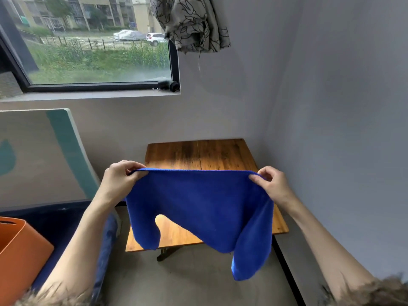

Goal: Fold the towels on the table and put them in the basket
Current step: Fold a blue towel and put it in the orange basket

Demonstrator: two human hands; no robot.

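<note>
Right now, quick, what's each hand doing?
Left hand: pinching the blue towel at its top corner.
Right hand: pinching the other top corner.

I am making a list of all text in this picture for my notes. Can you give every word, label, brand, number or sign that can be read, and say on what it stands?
None can be read.
blue towel: no label or print shows.
orange basket: plain, no writing shows.
white board with teal shapes: shapes only, no letters.
cars outside the window: plates too small to read.
</note>
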